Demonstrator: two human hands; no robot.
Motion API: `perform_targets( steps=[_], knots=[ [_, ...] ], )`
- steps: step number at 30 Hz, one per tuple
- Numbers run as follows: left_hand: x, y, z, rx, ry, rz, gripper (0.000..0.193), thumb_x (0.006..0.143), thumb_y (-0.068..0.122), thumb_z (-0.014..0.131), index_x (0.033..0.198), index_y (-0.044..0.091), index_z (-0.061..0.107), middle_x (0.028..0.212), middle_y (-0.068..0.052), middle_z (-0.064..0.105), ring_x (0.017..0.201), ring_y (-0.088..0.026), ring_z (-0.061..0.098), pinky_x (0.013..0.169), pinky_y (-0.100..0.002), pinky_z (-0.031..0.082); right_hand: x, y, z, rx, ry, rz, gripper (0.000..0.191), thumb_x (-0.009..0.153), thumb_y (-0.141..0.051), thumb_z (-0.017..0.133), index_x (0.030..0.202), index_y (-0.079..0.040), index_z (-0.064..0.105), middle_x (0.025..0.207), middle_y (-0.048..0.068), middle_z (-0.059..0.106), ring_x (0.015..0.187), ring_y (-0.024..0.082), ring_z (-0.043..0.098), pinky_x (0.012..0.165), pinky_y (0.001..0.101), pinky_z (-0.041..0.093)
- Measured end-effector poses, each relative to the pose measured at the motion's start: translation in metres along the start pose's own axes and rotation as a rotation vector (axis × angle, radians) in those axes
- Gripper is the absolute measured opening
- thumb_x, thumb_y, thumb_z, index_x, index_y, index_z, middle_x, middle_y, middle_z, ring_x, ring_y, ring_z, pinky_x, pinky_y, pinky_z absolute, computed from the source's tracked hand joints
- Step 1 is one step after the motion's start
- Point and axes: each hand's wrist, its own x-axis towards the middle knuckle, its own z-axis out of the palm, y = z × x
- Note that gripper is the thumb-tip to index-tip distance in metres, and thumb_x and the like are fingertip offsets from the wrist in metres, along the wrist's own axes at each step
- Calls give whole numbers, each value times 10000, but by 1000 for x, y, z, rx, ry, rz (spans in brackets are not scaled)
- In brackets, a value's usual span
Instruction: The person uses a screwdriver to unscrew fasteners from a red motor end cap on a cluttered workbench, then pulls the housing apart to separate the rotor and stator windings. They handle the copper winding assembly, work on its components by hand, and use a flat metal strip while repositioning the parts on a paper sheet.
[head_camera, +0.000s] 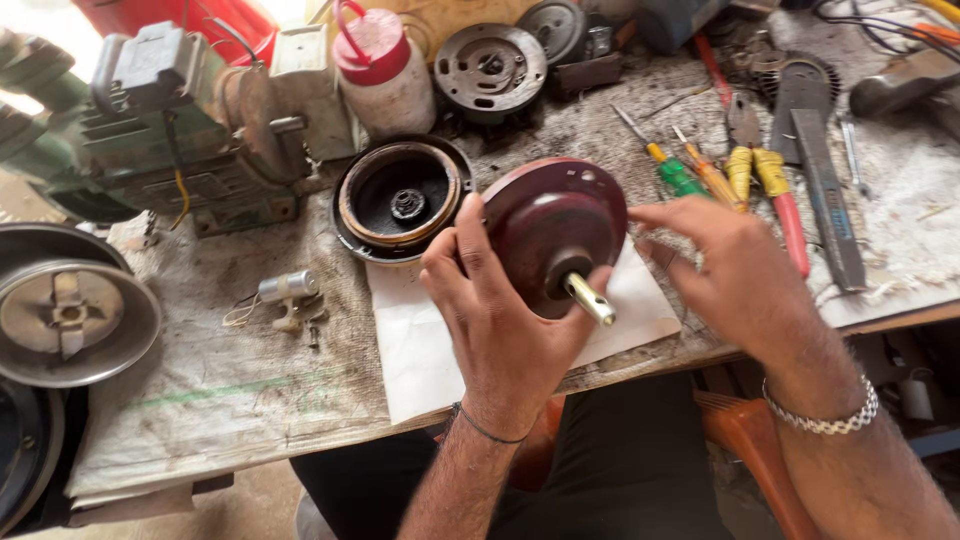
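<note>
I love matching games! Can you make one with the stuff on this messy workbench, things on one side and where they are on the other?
Things:
1. dark red round part
2. white jar with red lid
3. screwdrivers and pliers
4. grey metal dish

Places:
A. at the bench's far left edge
B. held in the left hand
C. beyond the right hand, lying flat
D. standing at the back, beside the green machine

Pairs: 1-B, 2-D, 3-C, 4-A

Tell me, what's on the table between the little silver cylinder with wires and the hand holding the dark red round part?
In the head view, only a white paper sheet on the worn cloth lies between the silver cylinder and the left hand gripping the dark red part.
</note>
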Motion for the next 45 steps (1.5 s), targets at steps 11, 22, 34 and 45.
perform_targets(
  steps=[11,22,34,45],
  knots=[
    [5,0,11,37,111,21,1121,740,539,923,1505,-17,322,1291,-195,422,1237,-365,473,1054,-522,442,-25,162,-73,-542,377,294,449,949,-129,785,1344,28,638,1280,255,649,1151,421,631,959,505,501],
    [15,-3,22,141,132,48,1012,786,498,843,1502,-17,346,1294,-217,444,1224,-412,495,1010,-560,450,-5,188,-101,-920,101,706,637,1037,-612,685,1079,22,737,954,220,750,882,393,744,715,520,589],
    [32,6,24,225,111,55,1007,692,561,877,1408,0,444,1209,-213,508,1122,-411,539,895,-547,498,-47,106,-57,831,243,536,330,1019,-364,659,1059,-40,612,824,16,623,649,110,605,599,287,520],
    [63,6,28,255,109,127,900,678,509,863,1351,-4,559,1173,-202,556,1054,-382,590,818,-486,554,-91,-16,17,269,370,-61,221,976,-225,661,1070,-40,586,657,25,658,566,144,693,542,294,530]
  ],
)
